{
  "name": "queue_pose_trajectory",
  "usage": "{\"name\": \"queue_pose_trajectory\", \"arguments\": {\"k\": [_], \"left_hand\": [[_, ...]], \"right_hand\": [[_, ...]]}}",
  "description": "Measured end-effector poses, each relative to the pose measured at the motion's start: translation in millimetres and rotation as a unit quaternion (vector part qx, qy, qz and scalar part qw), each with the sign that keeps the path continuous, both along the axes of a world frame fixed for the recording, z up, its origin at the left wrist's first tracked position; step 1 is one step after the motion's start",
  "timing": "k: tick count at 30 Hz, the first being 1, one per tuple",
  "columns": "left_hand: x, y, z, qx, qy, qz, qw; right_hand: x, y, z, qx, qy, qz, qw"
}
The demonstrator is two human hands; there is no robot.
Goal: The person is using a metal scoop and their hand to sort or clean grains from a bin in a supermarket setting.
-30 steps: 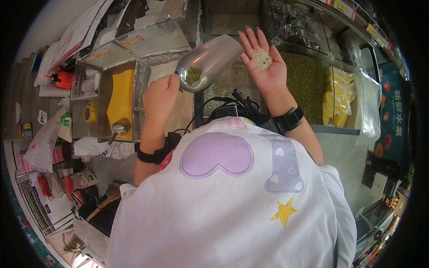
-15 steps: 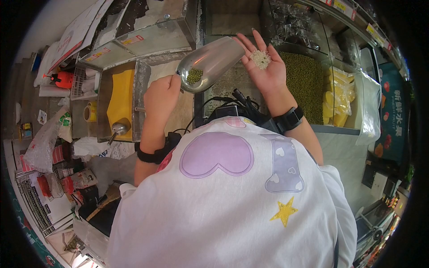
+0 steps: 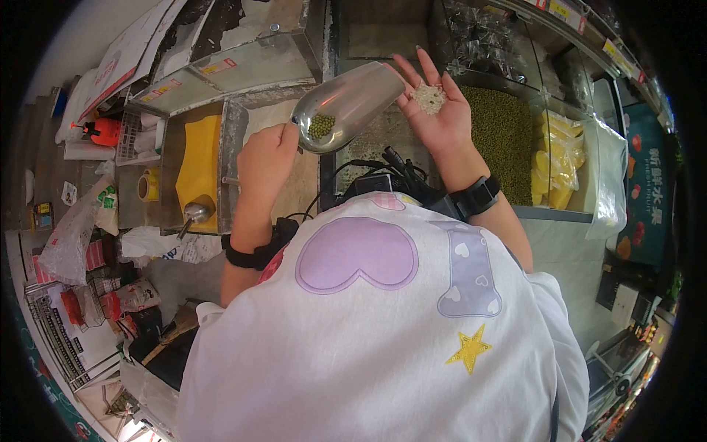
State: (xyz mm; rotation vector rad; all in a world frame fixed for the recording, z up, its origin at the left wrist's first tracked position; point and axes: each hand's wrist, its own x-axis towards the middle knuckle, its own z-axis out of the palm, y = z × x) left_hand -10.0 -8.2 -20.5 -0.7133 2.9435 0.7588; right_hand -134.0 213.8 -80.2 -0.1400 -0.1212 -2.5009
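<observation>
My left hand (image 3: 266,156) is closed round the handle of a metal scoop (image 3: 357,103). A small heap of mung beans (image 3: 321,126) lies in the scoop near its handle end. My right hand (image 3: 446,131) is turned palm up with its fingers spread. It holds a small pile of pale, rice-like grains (image 3: 427,98) in the palm. The scoop's front edge is right at the right hand's fingers and overlaps them in this view. Just right of that hand is a bin filled with mung beans (image 3: 501,147).
Yellow packets (image 3: 556,155) fill a bin at the right. To the left, a bin with a yellow lining (image 3: 197,158) holds another metal scoop (image 3: 195,214). Black cables (image 3: 390,163) lie close to my shirt. A clear plastic bag (image 3: 610,180) hangs at the right corner.
Almost nothing differs. Both hands, the scoop, the beans and the pale grains keep their places.
</observation>
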Motion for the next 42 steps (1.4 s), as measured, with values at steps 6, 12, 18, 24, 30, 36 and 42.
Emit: {"name": "queue_pose_trajectory", "arguments": {"k": [6, 12, 18, 24, 30, 36, 42], "left_hand": [[0.7, 0.2, -0.3, -0.004, 0.004, 0.002, 1.0], [1.0, 0.5, -0.5, -0.004, 0.002, 0.002, 1.0], [1.3, 2.2, 0.9, -0.008, -0.001, 0.004, 1.0], [1.6, 2.4, 1.1, 0.0, -0.007, 0.008, 1.0], [1.9, 2.9, 2.1, -0.003, -0.004, 0.003, 1.0], [1.4, 2.7, 0.8, -0.005, -0.006, 0.002, 1.0], [1.8, 1.4, -1.6, -0.006, -0.004, 0.005, 1.0]], "right_hand": [[-0.2, 0.4, -0.4, -0.004, 0.002, 0.007, 1.0], [1.2, 0.0, 2.0, 0.023, -0.009, -0.004, 1.0], [4.6, -1.7, 9.7, 0.057, -0.025, -0.021, 0.998], [5.0, -4.4, 11.5, 0.196, -0.118, -0.043, 0.972], [5.3, -5.1, 5.3, 0.247, -0.182, -0.04, 0.951], [4.6, -4.5, 5.6, 0.249, -0.168, -0.041, 0.953], [3.1, -3.7, 3.3, 0.233, -0.111, -0.045, 0.965]]}}
